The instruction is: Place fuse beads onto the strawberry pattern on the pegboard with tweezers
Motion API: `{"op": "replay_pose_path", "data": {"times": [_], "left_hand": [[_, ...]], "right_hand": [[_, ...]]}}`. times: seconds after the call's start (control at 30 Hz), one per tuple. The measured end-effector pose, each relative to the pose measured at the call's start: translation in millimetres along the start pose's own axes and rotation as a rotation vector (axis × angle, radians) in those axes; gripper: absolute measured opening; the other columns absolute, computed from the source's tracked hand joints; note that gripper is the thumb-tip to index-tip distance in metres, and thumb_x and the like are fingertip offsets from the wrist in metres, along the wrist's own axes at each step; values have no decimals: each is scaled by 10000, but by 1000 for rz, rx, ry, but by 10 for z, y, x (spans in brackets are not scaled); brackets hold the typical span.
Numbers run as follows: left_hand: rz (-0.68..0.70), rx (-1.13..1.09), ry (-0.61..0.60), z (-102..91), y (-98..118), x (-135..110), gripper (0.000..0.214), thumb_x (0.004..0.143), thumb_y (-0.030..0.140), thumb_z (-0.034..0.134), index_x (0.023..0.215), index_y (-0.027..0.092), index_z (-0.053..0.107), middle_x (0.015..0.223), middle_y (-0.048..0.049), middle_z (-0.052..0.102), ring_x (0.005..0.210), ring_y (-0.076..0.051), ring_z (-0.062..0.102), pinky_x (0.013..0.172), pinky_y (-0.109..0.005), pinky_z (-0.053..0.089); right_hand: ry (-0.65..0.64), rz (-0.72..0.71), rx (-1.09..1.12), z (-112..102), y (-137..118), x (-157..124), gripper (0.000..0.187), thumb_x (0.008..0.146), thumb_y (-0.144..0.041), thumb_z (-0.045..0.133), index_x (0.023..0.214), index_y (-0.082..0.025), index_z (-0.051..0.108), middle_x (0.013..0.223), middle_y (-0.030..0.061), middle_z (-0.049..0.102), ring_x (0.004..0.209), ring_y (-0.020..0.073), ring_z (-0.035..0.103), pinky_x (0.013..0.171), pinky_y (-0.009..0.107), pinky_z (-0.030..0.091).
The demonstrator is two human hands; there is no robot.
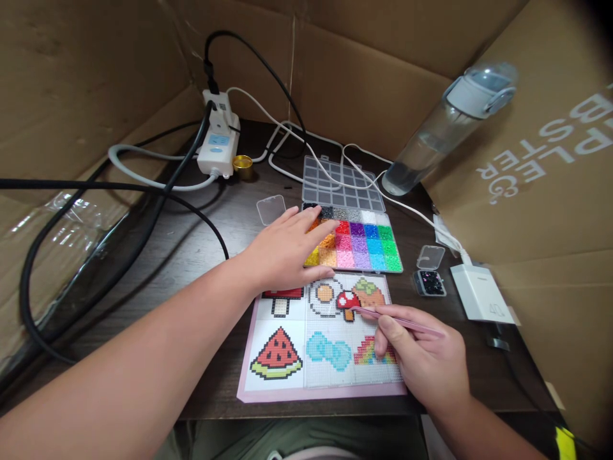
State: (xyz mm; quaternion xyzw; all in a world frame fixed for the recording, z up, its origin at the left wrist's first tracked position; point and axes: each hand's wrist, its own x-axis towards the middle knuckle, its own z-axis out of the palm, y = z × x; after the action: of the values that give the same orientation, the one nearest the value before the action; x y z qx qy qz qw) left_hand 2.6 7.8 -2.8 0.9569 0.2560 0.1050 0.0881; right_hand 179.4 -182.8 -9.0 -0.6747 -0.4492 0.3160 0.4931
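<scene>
A pink sheet of pixel patterns [275, 388] lies at the table's front, with a clear pegboard [354, 367] over its right part. Pictures on it include a watermelon [276, 354], a mushroom [348, 300] and a rainbow. My right hand [424, 358] pinches pink tweezers [383, 314], their tip beside the mushroom. My left hand [287, 249] lies flat with fingers stretched out, resting over the left end of the bead box [371, 246], a tray of coloured beads in compartments.
The bead box's clear lid [341, 184] lies behind it. A water bottle [445, 128] leans at the right. A small case of dark beads [430, 282], a white charger [481, 294], a power strip [218, 137] with cables and a gold cap [243, 167] surround them. Cardboard walls enclose the table.
</scene>
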Motion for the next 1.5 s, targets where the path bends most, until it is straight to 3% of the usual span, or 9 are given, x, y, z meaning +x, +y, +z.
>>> {"op": "replay_pose_path", "data": {"times": [0.13, 0.33, 0.63, 0.87, 1.03, 1.3, 1.5], "left_hand": [[-2, -8, -4, -2, 0, 2, 791, 863, 637, 530, 1495, 213, 317, 1546, -189, 358, 1458, -313, 296, 1187, -492, 187], [-7, -9, -17, -12, 7, 4, 798, 861, 638, 532, 1497, 205, 320, 1544, -206, 352, 1459, -317, 294, 1187, -495, 186], [-8, -22, -3, 9, -9, -4, 790, 857, 638, 538, 1490, 219, 319, 1555, -173, 353, 1461, -303, 293, 1194, -484, 182], [-16, 6, -9, -1, 2, -8, 803, 856, 643, 536, 1494, 205, 322, 1553, -208, 341, 1465, -314, 287, 1193, -498, 197], [-13, 12, 1, -3, -2, -29, 800, 854, 651, 534, 1490, 209, 330, 1550, -223, 338, 1462, -320, 293, 1188, -505, 213], [-17, 1, 1, -7, -5, -39, 797, 856, 652, 534, 1490, 215, 329, 1561, -211, 327, 1464, -318, 289, 1189, -502, 213], [-41, -1, -12, -15, 3, -22, 808, 850, 645, 547, 1494, 206, 334, 1560, -217, 326, 1467, -327, 279, 1187, -506, 214]], "right_hand": [[49, 13, 18, 17, -7, -6, 201, 870, -332, 675, 894, -166, 786, 516, 23, 669, 463, 154, 615, 484, 285, 549], [-24, -18, 13, -29, 49, 10, 196, 892, -311, 656, 934, -168, 782, 527, 24, 678, 453, 146, 615, 480, 271, 545], [-23, 2, 70, -32, 65, 10, 208, 892, -317, 658, 940, -153, 775, 532, 30, 678, 429, 143, 594, 452, 273, 531], [11, 19, 170, -53, 72, -20, 225, 879, -321, 676, 976, -138, 762, 570, 52, 678, 471, 165, 614, 436, 291, 531], [71, -51, 183, -73, 9, -8, 211, 880, -302, 674, 993, -141, 751, 574, 52, 669, 476, 182, 633, 446, 314, 544], [116, -281, 176, -148, -197, 420, 166, 873, -293, 679, 983, -188, 745, 690, 55, 734, 559, 191, 678, 547, 366, 597], [105, -265, 146, 115, -383, 796, 186, 859, -318, 694, 944, -159, 743, 680, 43, 737, 569, 164, 689, 589, 327, 615]]}}
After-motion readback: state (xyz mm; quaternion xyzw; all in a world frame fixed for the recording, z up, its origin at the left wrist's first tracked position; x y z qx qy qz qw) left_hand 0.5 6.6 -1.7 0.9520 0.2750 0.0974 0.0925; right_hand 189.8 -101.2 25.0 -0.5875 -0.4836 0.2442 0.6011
